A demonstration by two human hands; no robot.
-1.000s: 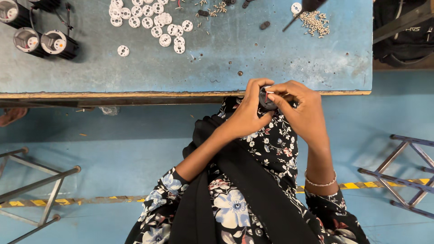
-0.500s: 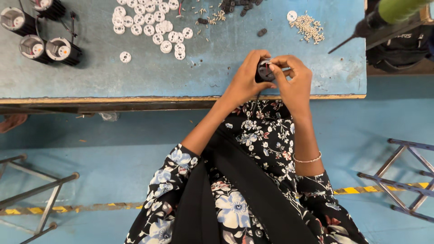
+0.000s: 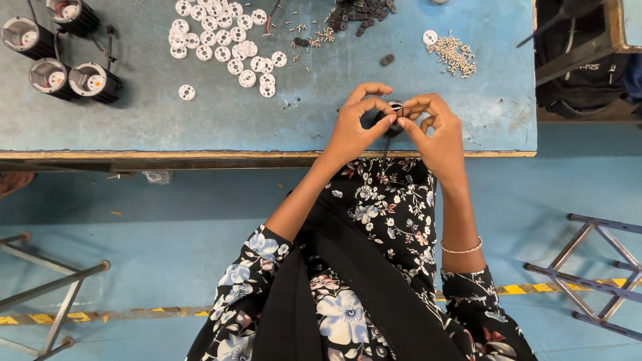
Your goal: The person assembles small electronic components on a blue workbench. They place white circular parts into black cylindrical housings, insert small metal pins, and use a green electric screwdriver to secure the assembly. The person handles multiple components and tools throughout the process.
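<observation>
**Both hands pinched on a small dark part at the worktop's near edge**

Far left on the blue worktop stand four black cylindrical housings with pale insides. Right of them lies a scatter of white discs, then a heap of small dark pieces and, further right, a pile of tiny pale pins.

The left hand curls round a small black part, thumb and forefinger closed on it. The right hand meets it from the other side, fingertips pinched on the same part — it hangs just above the near edge, with a thin dark lead trailing down.

Fitting work this fine probably goes best with the part held steady in the left hand while the right makes small, light adjustments — and kept over the worktop, so a dropped piece lands there. Both wrists angle inward, forearms converging, a bracelet on the right wrist.
</observation>
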